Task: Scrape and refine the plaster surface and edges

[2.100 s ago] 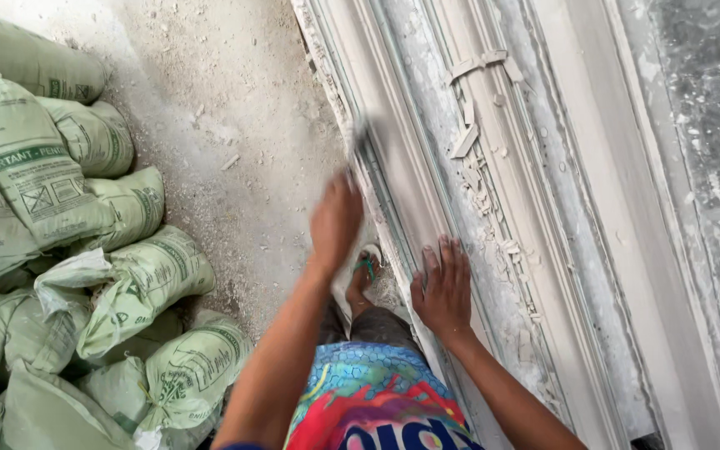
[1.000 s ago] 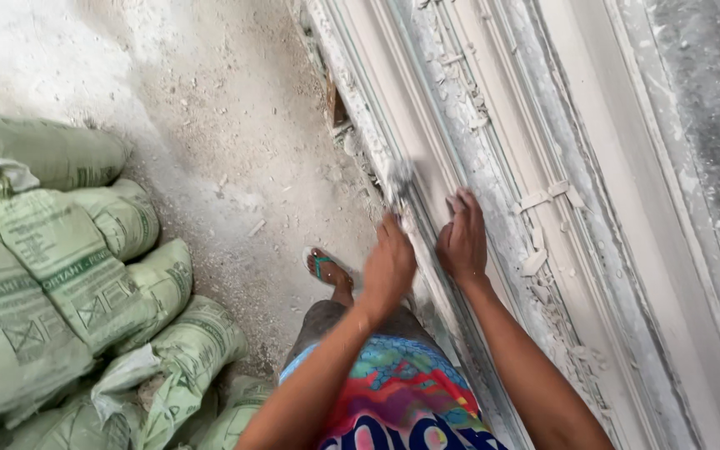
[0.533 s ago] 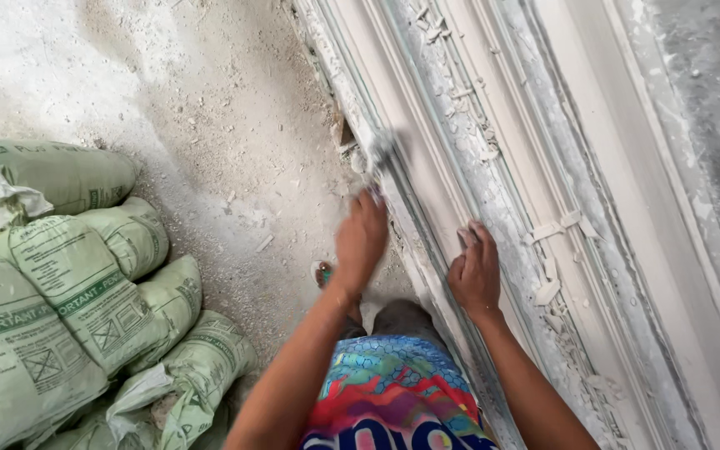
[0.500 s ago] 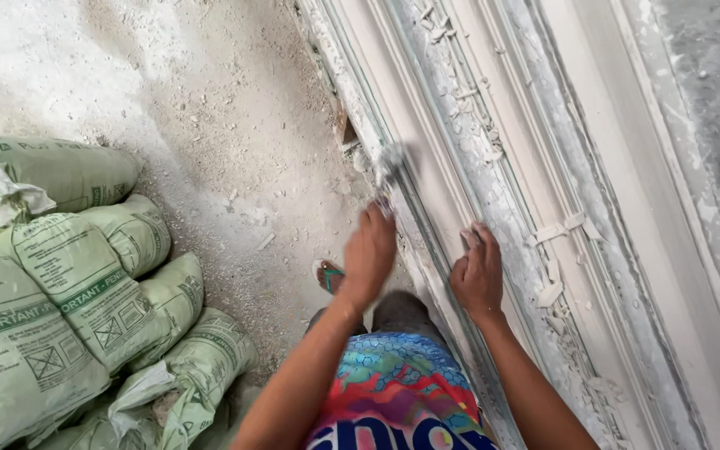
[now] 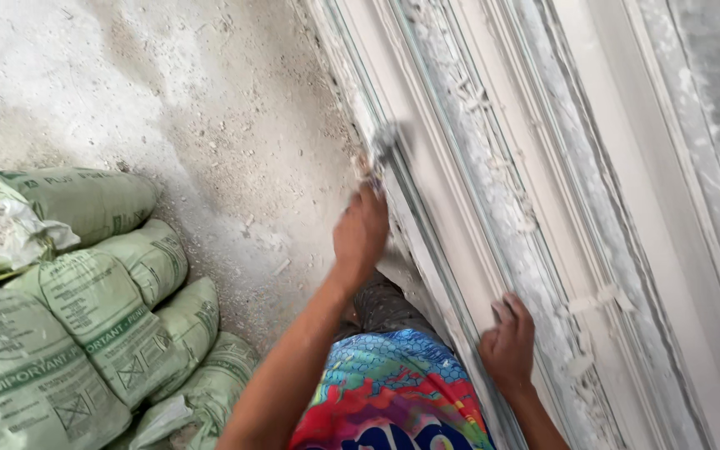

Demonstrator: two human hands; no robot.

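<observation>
Left hand (image 5: pixel 360 235) grips a small blurred grey brush-like tool (image 5: pixel 385 146) against the long white moulded plaster strip (image 5: pixel 460 208) on the floor; right hand (image 5: pixel 508 346) flat, bracing it (mid-stroke). Next: steady pressure along the groove.

Only one view was given, shot from a head-worn camera looking steeply down the person's front. The long white plaster mouldings (image 5: pixel 493 208) were caught running diagonally up the right half, and the dusty floor (image 5: pixel 210 108) with stacked green sacks (image 5: pixel 85 308) was framed on the left. Both hands, left hand (image 5: pixel 362 233) and right hand (image 5: pixel 510 343), were seen close up, low-centre. The tool at the left hand was blurred.
</observation>
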